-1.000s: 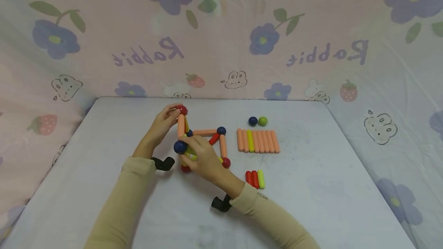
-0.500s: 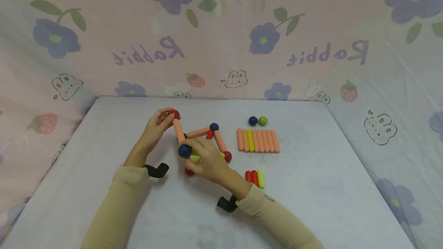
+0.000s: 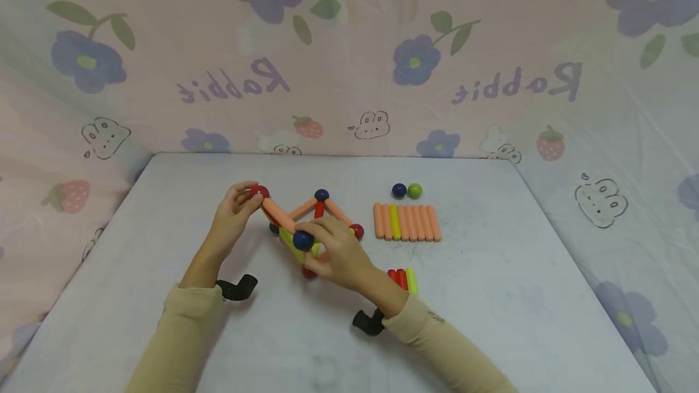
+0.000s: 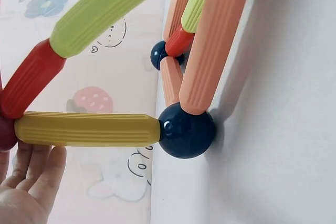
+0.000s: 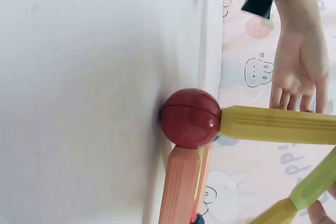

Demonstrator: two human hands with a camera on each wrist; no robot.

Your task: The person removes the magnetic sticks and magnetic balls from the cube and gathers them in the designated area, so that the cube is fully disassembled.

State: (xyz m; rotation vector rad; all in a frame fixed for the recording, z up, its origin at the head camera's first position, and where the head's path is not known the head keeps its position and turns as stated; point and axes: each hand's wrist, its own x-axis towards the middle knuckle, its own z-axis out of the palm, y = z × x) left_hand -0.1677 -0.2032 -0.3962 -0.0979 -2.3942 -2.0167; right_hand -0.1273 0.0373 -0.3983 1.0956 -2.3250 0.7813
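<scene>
I'm watching two hands sharing one stick frame (image 3: pixel 292 246), which is sitting between and below their fingers on the desk (image 3: pixel 284 347). The left hand (image 3: pixel 228 217) is grasping the upper red ball (image 3: pixel 260 193) between thumb and fingertips; the right hand (image 3: pixel 341 256) is gripping the corner with the upper navy ball (image 3: pixel 303 240), though I cannot tell whether its fingers are pinching the ball itself or a stick end beside it. The relation I'm judging decisive is the top peach stick (image 3: pixel 278 214): its long axis is running from the left fingers nearer to me and rightward, ending at the right fingers, so both hands are holding opposite ends of one edge. Below the left fingers, a yellow stick (image 4: pixel 87 129) is standing upright on a lower navy ball (image 4: pixel 187 130). The frame's far navy ball (image 3: pixel 321 195) is lying beyond the right fingers. Well right of those fingers, a row of loose sticks (image 3: pixel 420 223) is lying nearer the right hand.
</scene>
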